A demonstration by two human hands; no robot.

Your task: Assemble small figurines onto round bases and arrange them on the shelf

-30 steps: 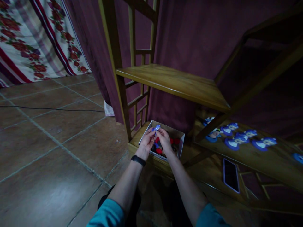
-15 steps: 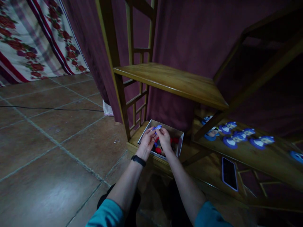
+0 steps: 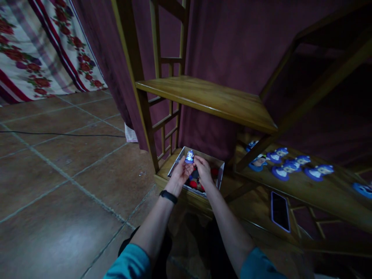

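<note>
A small blue-and-white figurine [image 3: 189, 156] on a blue base stands upright at the fingertips of both my hands. My left hand [image 3: 180, 173], palm up, grips the base from the left and below. From the right, the fingers of my right hand [image 3: 203, 168] close on the base's edge. Both hands are over an open cardboard box [image 3: 221, 174], which holds red and dark items, too dim to name. The box sits on the lowest shelf at the left end of a wooden shelf unit.
Several similar blue-and-white figurines [image 3: 319, 171] stand on a shelf to the right, with a different figure [image 3: 258, 162] beside them. A phone [image 3: 280, 211] lies on the lower board. A wooden shelf [image 3: 203, 97] juts out above the box. A black cable [image 3: 64, 134] crosses the tiled floor.
The figurine has turned from lying sideways to upright, its front now showing. My left palm has opened upward beneath it, and my right hand has shifted slightly. The camera view moved a little.
</note>
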